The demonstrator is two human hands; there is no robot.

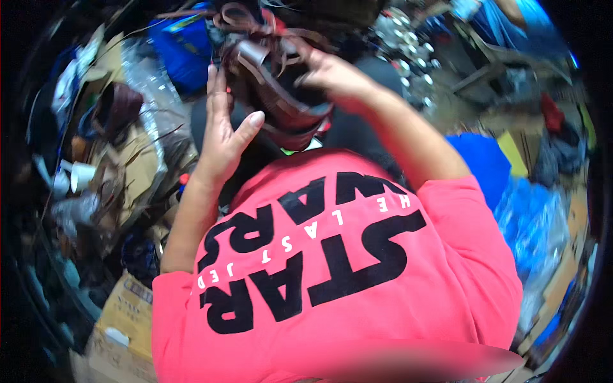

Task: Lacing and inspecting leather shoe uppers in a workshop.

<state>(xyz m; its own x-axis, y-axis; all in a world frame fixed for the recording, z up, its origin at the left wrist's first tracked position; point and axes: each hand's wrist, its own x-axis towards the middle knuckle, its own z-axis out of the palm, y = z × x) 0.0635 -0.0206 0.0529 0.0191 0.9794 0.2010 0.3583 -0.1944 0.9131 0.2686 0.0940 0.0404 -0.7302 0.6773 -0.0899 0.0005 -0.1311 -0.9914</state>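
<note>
A dark brown leather piece with brown laces, which looks like a shoe point(271, 86), rests over my lap at the top middle. My left hand point(227, 131) is beside its left side, open, with the fingers stretched out and the thumb apart. On the other side, my right hand point(332, 73) reaches to the laces point(246, 22) and upper part. Motion blurs the right fingers, so whether they grip a lace cannot be made out. The shoe's far end is also smeared.
Cardboard point(131, 313) and clear plastic sheeting point(159, 108) lie on the left, near a white cup point(82, 177). Blue plastic bags point(533, 217) lie to the right. Several small shiny round things point(408, 48) are heaped at the far right, near a person in blue point(536, 29).
</note>
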